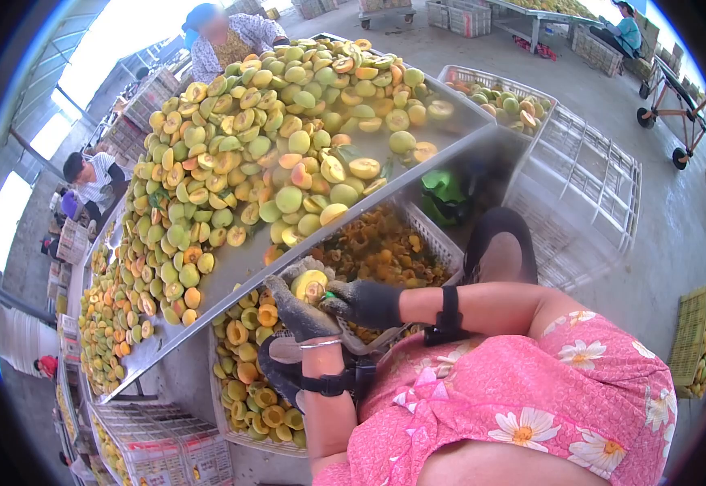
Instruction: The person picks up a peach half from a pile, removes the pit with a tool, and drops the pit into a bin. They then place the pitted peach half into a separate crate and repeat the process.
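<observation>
My left hand [303, 312], in a dark, dusty glove, is closed around a halved yellow-green fruit [310, 285] whose cut face shows. Beside it, my right hand [361, 303], also gloved, is closed on a small green-handled tool [329, 296] that touches the fruit; its far end is hidden. Both hands are over the edges of two crates. The one below and left [265, 444] holds hollowed fruit halves. The other [442, 241] holds orange-brown scraps. Just beyond, a metal table [231, 301] bears a large heap of cut fruit [207, 162].
White crates [592, 154] stand right of the table, one with fruit [503, 104]. A green object [444, 194] lies under the table edge. A yellow crate [689, 340] is at far right, a wheeled cart [673, 113] beyond. People [227, 40] [94, 182] sit across the table.
</observation>
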`<state>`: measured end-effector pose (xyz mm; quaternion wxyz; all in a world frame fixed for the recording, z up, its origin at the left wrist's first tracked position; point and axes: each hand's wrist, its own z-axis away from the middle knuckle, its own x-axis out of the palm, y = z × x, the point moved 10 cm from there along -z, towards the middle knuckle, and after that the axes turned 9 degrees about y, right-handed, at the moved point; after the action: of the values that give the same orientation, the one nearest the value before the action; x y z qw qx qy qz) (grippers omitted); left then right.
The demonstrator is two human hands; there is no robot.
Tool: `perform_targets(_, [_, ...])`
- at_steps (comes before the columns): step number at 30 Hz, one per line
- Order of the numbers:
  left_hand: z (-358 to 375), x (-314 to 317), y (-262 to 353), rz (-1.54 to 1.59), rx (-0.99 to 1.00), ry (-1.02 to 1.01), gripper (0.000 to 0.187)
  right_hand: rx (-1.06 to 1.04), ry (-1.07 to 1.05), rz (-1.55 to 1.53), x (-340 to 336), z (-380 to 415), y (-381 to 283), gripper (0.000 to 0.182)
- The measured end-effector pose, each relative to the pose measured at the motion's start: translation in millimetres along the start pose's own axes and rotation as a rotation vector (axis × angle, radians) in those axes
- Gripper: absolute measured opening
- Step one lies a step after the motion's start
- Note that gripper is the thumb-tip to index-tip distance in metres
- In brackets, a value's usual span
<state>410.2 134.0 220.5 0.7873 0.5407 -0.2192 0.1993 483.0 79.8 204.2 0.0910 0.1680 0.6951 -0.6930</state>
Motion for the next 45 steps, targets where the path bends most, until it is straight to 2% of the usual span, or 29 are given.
perform_targets(2, [0.5, 0.7, 5.0, -0.026, 0.023, -0.006, 0.035, 0.02, 0.014, -0.06, 4.5, 1.7, 3.0, 0.034])
perform_targets(5, [0.6, 3.5, 19.2, -0.173, 0.222, -0.053, 0.038, -0.044, 0.019, -0.133, -3.7, 9.6, -21.7, 0.032])
perform_targets(8, [-4.2, 4.0, 24.1, -0.338, 0.384, -0.136, 0.042, 0.149, -0.094, -0.246, 13.0, 6.2, 9.1, 0.031])
perform_targets(10, [-10.8, 4.1, 22.7, -0.383, 0.414, -0.213, 0.043, 0.421, -0.213, -0.577, 28.3, 16.1, 21.2, 0.03])
perform_targets(11, [-11.9, 4.2, 20.2, -0.387, 0.393, -0.256, 0.043, 0.559, -0.273, -0.743, 37.6, 24.3, 24.7, 0.029])
perform_targets(14, [-8.2, 13.5, 18.2, -0.41, 0.344, -0.35, 0.043, 0.55, -0.537, -1.373, 46.7, 39.4, 1.0, 0.029])
perform_targets(17, [-7.4, 19.8, 16.2, -0.387, 0.269, -0.378, 0.042, 0.61, -0.886, -1.635, 54.3, 51.0, -21.5, 0.027])
perform_targets(20, [-6.0, 26.0, 1.2, -0.118, 0.049, -0.459, 0.043, 0.682, -1.019, -1.823, 58.6, 60.2, -30.0, 0.027])
perform_targets(22, [4.4, 41.5, -7.3, 0.188, -0.147, -0.573, 0.045, 0.633, -0.884, -1.722, 52.7, 57.8, -27.4, 0.026])
perform_targets(23, [-9.0, 29.6, -14.0, 0.236, -0.176, -0.443, 0.046, 0.608, -0.82, -1.666, 47.5, 55.0, -25.2, 0.026])
perform_targets(25, [-32.3, 0.5, -27.5, 0.328, -0.225, -0.176, 0.048, 0.526, -0.841, -1.591, 42.6, 50.7, -15.8, 0.025])
perform_targets(26, [-30.9, -2.6, -22.9, 0.244, -0.143, -0.241, 0.046, 0.482, -0.849, -1.557, 40.9, 47.2, -12.5, 0.025])
perform_targets(29, [-22.8, -13.3, -16.6, 0.196, -0.138, -0.086, 0.042, 0.367, -0.259, -1.019, 11.0, 12.1, 34.0, 0.026])
perform_targets(33, [-26.0, -24.0, -28.7, 0.166, -0.179, -0.13, 0.043, -0.204, 0.184, 0.078, -36.1, -3.8, 6.9, 0.027])
perform_targets(37, [-9.8, -18.0, -40.6, 0.167, -0.244, -0.112, 0.025, -0.148, 0.123, 0.31, -36.6, 1.6, -3.5, 0.02])
perform_targets(39, [-25.1, -34.4, -55.1, 0.186, -0.239, -0.119, 0.022, -0.267, 0.183, 0.423, -39.4, 3.2, -11.6, 0.023])
perform_targets(40, [-18.3, -37.1, -50.9, 0.119, -0.237, -0.036, 0.019, -0.332, 0.208, 0.469, -38.4, 5.8, -17.4, 0.024])
perform_targets(41, [-17.2, -33.1, -47.3, 0.101, -0.21, -0.115, 0.032, -0.307, 0.167, 0.53, -34.0, 7.1, -16.4, 0.023])
perform_targets(43, [-6.9, -39.9, -29.9, 0.003, -0.045, 0.033, 0.019, -0.257, 0.101, 0.664, -36.5, 10.8, -20.8, 0.023])
perform_targets(44, [-7.8, -47.8, -26.9, -0.077, 0.018, 0.038, 0.019, -0.176, 0.043, 0.785, -39.0, 2.3, -7.0, 0.024])
perform_targets(45, [-3.0, -47.9, -25.3, -0.055, -0.002, -0.005, 0.02, -0.092, -0.01, 0.907, -44.9, -5.1, 9.8, 0.025])
